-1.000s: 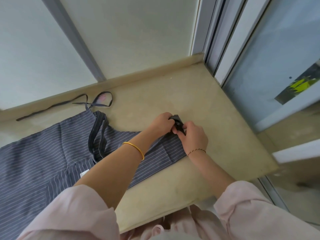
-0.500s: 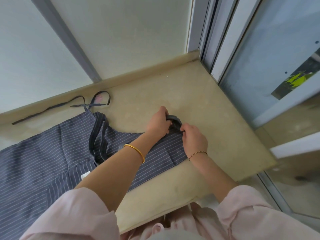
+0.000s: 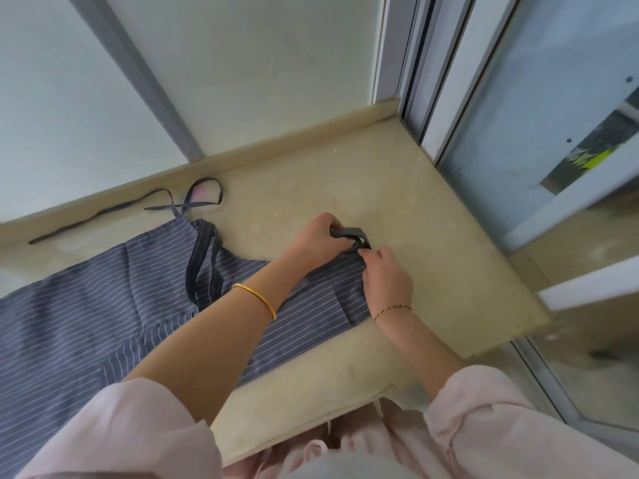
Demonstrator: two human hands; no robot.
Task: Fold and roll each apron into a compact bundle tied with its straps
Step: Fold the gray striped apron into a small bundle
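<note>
Beige stone table (image 3: 415,209) set in a corner, bounded at the back by frosted panels (image 3: 276,63) with a grey mullion between them, and at the right by a sliding window frame (image 3: 446,63). A low raised kerb runs along the back edge.

Observed on the table: one apron (image 3: 86,305), grey-blue with thin white stripes. It lies flat over the left and middle of the surface and runs out of view at the left. Its right-hand corner reaches the spot where both hands meet. A darker neck band (image 3: 204,264) lies doubled on top of the fabric near the upper edge. One long strap (image 3: 114,210) trails from the apron's upper corner, forms a loop, then lies along the kerb toward the left.

At the right-hand corner, a second strap (image 3: 349,232) is gathered into a short dark fold.

Noted of the left hand (image 3: 316,242): fingers curled over one end of the second strap, gripping it. The forearm crosses above the apron, with a gold bangle (image 3: 257,299) at the wrist.

Noted of the right hand (image 3: 387,278): thumb and fingertips pinch the other end of the same strap, just beside the left hand. A thin braided bracelet (image 3: 392,309) circles the wrist.

Pink sleeves (image 3: 121,426) fill the bottom of the view.
</note>
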